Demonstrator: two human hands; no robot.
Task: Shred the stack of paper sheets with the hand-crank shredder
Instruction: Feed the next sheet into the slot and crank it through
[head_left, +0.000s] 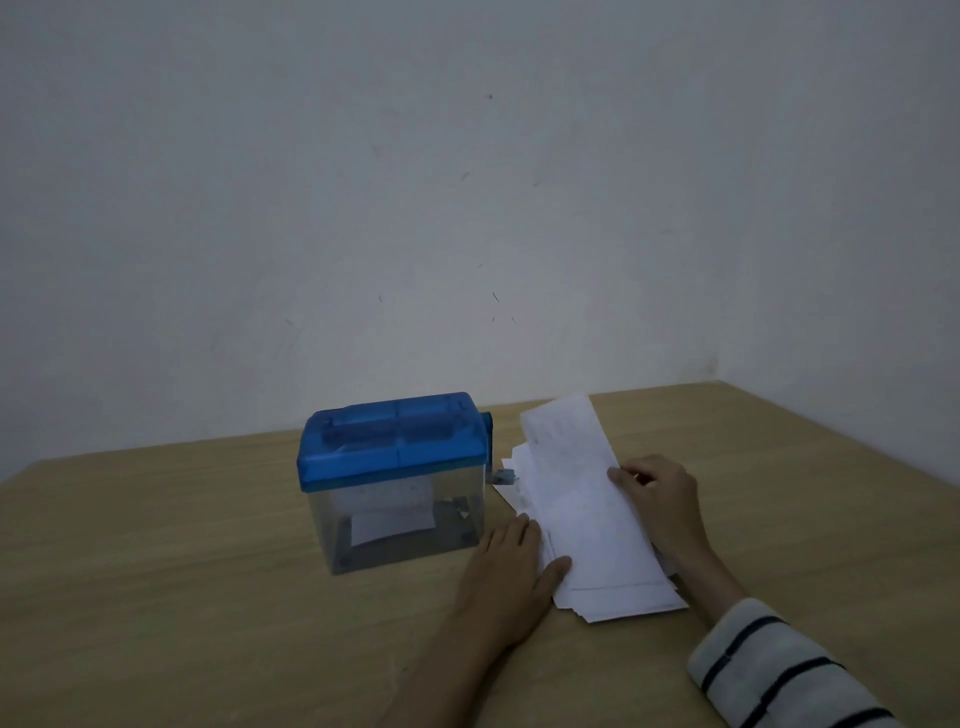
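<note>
A small hand-crank shredder (395, 480) with a blue lid and a clear bin stands on the wooden table (182, 571); its crank (491, 447) sticks out on the right side. Some paper lies inside the bin. Just right of it lies a stack of white paper sheets (587, 525). My left hand (511, 564) rests on the stack's near left edge, thumb lying on the paper. My right hand (657, 496) pinches the right edge of the top sheet, whose far end is lifted off the stack.
A plain pale wall stands close behind the table. The table's right edge runs diagonally at the far right. My right forearm wears a striped sleeve (779, 670).
</note>
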